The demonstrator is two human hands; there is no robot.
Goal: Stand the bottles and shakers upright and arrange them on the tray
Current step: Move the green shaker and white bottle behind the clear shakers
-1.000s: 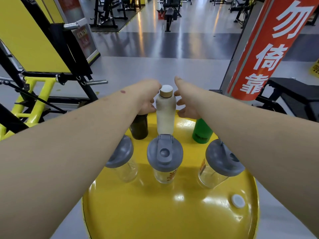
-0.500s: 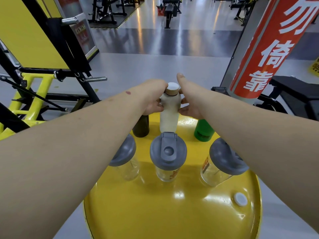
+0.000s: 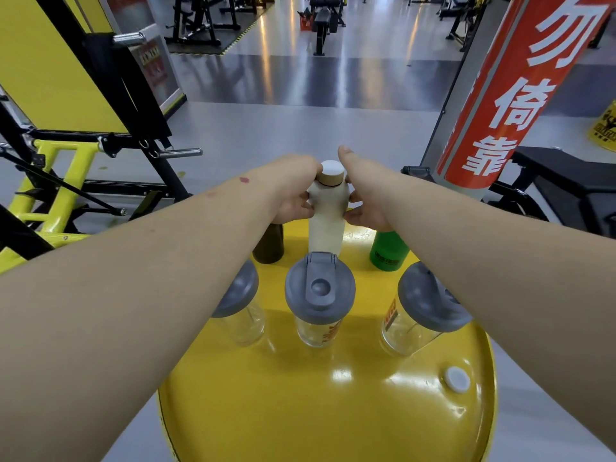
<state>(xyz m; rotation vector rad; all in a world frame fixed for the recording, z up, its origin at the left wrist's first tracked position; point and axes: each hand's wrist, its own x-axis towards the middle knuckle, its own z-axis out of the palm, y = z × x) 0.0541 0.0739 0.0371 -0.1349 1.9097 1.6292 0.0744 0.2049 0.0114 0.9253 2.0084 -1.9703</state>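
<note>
The cream bottle (image 3: pixel 326 211) stands upright behind the middle shaker (image 3: pixel 319 298), gripped at its shoulder by the left hand (image 3: pixel 293 195) and right hand (image 3: pixel 368 198) from opposite sides, equally near.

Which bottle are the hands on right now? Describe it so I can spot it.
On the round yellow tray, look at the back row behind the three grey-lidded shakers. The cream bottle stands in the middle between a dark bottle and a green one; only it has a tan, white-topped cap.

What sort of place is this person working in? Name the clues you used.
Most likely a gym: a weight bench and exercise machines stand across the grey floor, a yellow plate-loaded frame is beside the person, and shaker cups sit on the yellow tray.
</note>
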